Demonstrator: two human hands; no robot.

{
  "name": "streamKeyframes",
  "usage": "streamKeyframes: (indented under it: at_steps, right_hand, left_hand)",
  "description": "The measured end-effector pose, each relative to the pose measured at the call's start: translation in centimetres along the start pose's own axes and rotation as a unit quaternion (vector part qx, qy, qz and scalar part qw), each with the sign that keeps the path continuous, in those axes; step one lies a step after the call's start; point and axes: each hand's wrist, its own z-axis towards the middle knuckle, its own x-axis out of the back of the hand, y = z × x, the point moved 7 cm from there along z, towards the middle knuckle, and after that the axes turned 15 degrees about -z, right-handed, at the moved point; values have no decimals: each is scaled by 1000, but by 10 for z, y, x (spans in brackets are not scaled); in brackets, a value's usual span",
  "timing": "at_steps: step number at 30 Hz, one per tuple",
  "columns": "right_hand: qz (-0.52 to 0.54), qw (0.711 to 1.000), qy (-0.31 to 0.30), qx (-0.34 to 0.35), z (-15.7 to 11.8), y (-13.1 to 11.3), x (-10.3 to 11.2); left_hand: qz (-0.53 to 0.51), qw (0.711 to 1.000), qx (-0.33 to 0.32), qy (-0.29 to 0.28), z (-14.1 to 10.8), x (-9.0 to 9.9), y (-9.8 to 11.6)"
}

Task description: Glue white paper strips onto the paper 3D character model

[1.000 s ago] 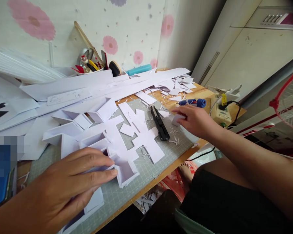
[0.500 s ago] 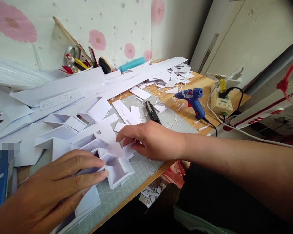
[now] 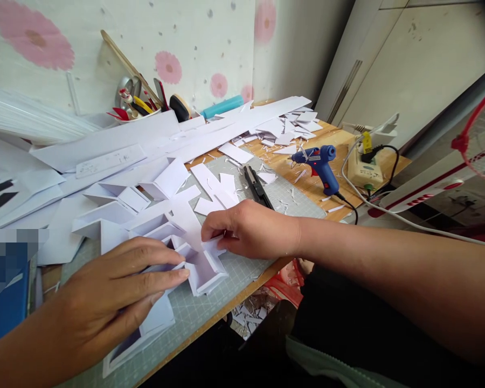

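Observation:
A white foam-board model [image 3: 204,269] with thin upright walls and small compartments lies on a grey-green cutting mat [image 3: 242,277]. My left hand [image 3: 125,285] stretches over it, fingers extended, two fingertips touching a wall top from either side; the thumb is hidden. At the model's right side, my right hand [image 3: 246,229] is closed in a pinch on a small white board piece [image 3: 212,245], held against the model's edge. The hand hides part of this piece. Beyond it, a black utility knife [image 3: 257,186] rests on the mat beside loose white offcuts [image 3: 212,186].
A blue glue gun [image 3: 317,164] stands on the wooden table, its cord running near a power strip [image 3: 364,167]. Long white board strips [image 3: 226,126] and a scrap pile [image 3: 286,126] lie at the back. A tool container [image 3: 139,113] stands by the wall; a blue object [image 3: 4,291] sits at left.
The camera view has shifted slightly, so the scene sits a little further right. My right fingers have closed in more on the small piece at the model's edge. My left hand stays on the model.

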Motion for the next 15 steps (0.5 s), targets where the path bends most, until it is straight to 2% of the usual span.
streamKeyframes:
  at_steps: [15]
  right_hand:
    - [2, 1000, 6, 14, -1, 0, -3]
  left_hand:
    - [2, 1000, -19, 5, 3, 0, 4]
